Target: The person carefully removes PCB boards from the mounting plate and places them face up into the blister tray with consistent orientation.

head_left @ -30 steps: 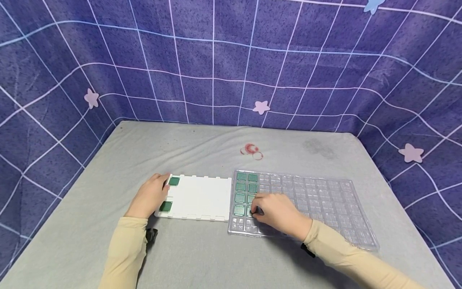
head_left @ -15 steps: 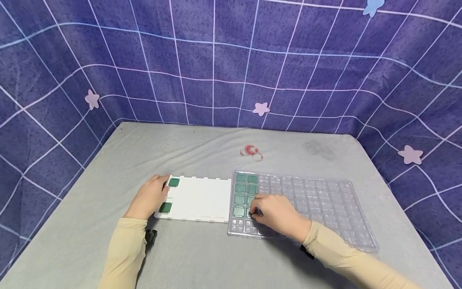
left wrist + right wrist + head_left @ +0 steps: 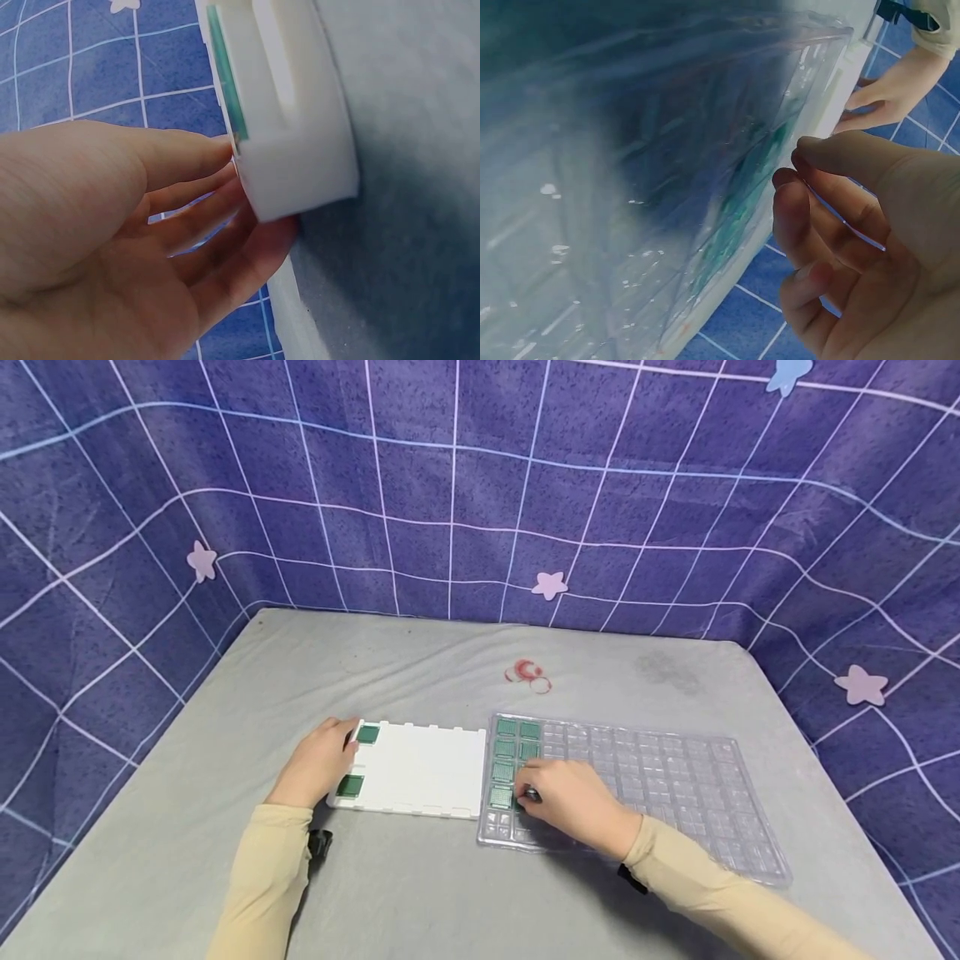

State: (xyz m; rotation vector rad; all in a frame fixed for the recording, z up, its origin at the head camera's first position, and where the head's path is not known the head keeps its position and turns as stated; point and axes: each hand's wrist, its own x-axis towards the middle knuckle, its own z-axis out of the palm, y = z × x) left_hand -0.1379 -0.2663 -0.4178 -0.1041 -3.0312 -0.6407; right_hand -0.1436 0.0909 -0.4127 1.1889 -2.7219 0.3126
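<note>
A white flat tray (image 3: 423,770) with two green circuit chips (image 3: 350,786) at its left end lies on the table. My left hand (image 3: 315,762) grips its left edge, the thumb at the top rim and fingers against the outer side (image 3: 217,217). Right of it, touching or nearly so, is a clear plastic compartment tray (image 3: 660,777) with green chips (image 3: 503,772) in its two left columns. Over the second column my right hand (image 3: 566,797) has its thumb and index fingertips close together. Whether a chip is between them cannot be made out in the right wrist view.
A grey cloth (image 3: 405,885) covers the table, with a red mark (image 3: 528,672) beyond the trays. Purple-blue gridded fabric (image 3: 480,485) with star shapes hangs behind and at both sides. Many pockets of the clear tray's right part hold no chips.
My right hand has shifted very slightly left over the clear tray. The head view has swung a little. My left hand keeps its hold on the white tray.
</note>
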